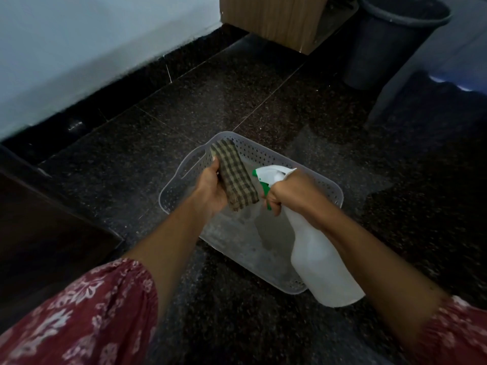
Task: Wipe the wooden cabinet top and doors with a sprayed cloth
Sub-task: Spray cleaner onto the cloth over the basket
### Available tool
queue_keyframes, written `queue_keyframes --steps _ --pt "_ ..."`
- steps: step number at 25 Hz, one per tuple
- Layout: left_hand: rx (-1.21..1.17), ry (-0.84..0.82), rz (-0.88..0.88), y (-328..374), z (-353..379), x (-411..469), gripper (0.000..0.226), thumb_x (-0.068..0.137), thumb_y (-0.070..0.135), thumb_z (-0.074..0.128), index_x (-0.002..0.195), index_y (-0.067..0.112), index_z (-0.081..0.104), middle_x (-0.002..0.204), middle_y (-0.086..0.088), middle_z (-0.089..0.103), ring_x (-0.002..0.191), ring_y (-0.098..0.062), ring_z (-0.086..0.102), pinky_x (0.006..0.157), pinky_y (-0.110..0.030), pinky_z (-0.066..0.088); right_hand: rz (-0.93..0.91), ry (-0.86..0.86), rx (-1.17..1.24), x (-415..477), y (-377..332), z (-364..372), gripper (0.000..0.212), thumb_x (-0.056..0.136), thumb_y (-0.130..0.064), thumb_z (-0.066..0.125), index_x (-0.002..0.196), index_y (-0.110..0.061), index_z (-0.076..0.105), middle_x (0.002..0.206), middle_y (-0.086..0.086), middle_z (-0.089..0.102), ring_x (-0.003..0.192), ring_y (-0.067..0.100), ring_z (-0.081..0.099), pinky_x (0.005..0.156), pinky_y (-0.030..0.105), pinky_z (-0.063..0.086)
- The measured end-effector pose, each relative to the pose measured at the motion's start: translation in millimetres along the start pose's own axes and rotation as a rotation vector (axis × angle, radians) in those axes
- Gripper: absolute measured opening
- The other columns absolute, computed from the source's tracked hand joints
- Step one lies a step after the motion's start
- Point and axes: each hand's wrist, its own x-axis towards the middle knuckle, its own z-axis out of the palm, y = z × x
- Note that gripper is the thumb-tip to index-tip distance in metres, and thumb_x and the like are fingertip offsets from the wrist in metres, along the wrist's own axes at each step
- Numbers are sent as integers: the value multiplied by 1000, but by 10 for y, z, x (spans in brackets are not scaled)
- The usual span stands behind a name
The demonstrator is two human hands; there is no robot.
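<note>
Dark speckled floor (237, 96), pale wall (92, 48) at 10 o'clock, wooden cabinet (271, 19) at 12, grey bin (382, 43) at 1. Perforated basket (263, 151) on the floor, centre. Above it: left hand (210, 188) clamped on folded checked cloth (237, 180), right hand (292, 191) wrapped round white spray bottle (324, 264), nozzle facing cloth.

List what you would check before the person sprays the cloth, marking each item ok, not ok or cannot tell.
1. Cloth held firmly in the left hand: ok.
2. Right hand grips the bottle at its neck, fingers on the trigger: ok.
3. Nozzle faces the cloth at close range: ok.
4. Liquid in the bottle: cannot tell, its wall is opaque white.
5. Basket lies below both hands to catch drips: ok.
6. Cabinet ready for wiping: cannot tell, only a lower corner shows.
</note>
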Motion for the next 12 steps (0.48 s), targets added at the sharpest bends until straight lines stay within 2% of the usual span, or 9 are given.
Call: queue_keyframes --steps 2,5,8,10,12 --pt "-18 10 13 10 8 0 58 97 46 32 131 2 49 137 -17 53 126 -29 51 93 -43 42 41 -29 -45 -114 -21 -29 62 39 -8 66 95 -34 64 87 10 67 91 24 59 88 37 52" --pt "-29 13 16 1 36 -19 57 98 45 32 132 2 48 138 -18 52 127 -30 50 94 -44 42 33 -6 2 -158 4 -22 70 38 -7 63 105 -28 69 99 7 72 95 26 63 89 42 54" --pt "-33 8 12 -7 47 -29 58 98 44 31 133 1 47 139 -19 50 128 -32 49 100 -46 40 75 33 8 -170 -33 -19 54 48 -5 68 101 -18 68 94 8 63 91 25 57 87 40 53" --pt "-35 8 10 0 45 -14 59 98 45 31 134 1 46 140 -19 50 128 -32 49 98 -46 41 68 27 40 -163 -56 -10 58 40 -8 67 98 -12 68 95 7 66 91 27 60 88 43 54" --pt "-30 2 3 4 41 2 60 97 46 31 135 2 46 140 -19 49 128 -31 49 95 -46 42 -5 61 41 -52 -33 12 79 18 -14 60 97 -13 70 93 10 73 89 30 67 84 46 56"
